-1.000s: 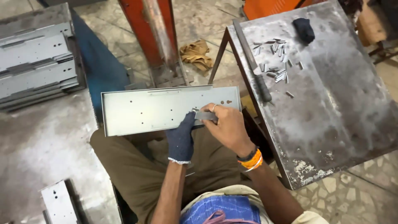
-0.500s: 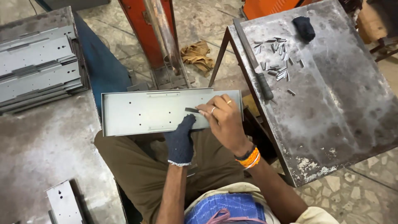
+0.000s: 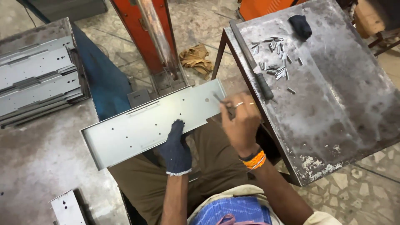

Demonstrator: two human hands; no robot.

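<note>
Grey metal panel [image 3: 146,125], long and drilled; gloved left hand [image 3: 176,148] presses flat, right hand [image 3: 239,123] pinches a thin tool [image 3: 219,100].

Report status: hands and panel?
Left hand gloved, pressing panel on lap. Right hand pinching small metal piece at panel's right end. Nothing in the way.

Even, soft daylight, brightest toward 1 o'clock; faint shadows fall under the bench [image 3: 333,125]. Mild glare on the metal panel [image 3: 150,125]; sharp focus, slight edge stretching.

Thin tool [image 3: 217,98] in right hand [image 3: 241,125]: too small to identify.
</note>
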